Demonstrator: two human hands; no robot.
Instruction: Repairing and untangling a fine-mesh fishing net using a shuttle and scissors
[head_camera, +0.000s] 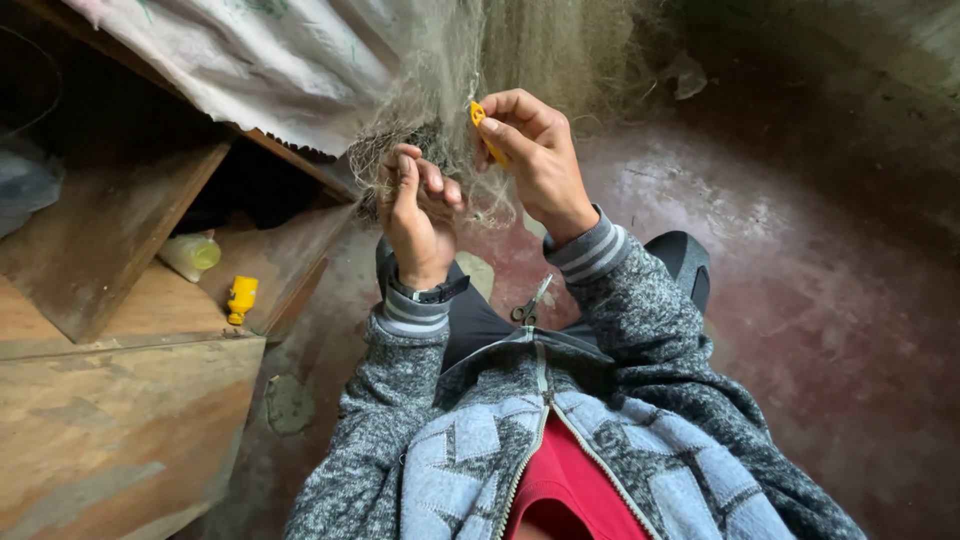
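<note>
A fine, pale fishing net (520, 50) hangs down in front of me. My left hand (415, 205) has its fingers closed on a bunched part of the mesh. My right hand (535, 155) pinches a small yellow netting needle (484, 128) against the net, just right of the left hand. A pair of scissors (531, 304) lies on my lap below both hands. I wear a grey patterned jacket and a dark wristwatch (428, 292) on the left wrist.
A wooden bench or shelf (130, 400) stands at the left, with a yellow spool-like object (240, 298) and a pale plastic container (192, 254) on it. A white sheet (250, 60) drapes above it. The reddish concrete floor (800, 300) spreads to the right.
</note>
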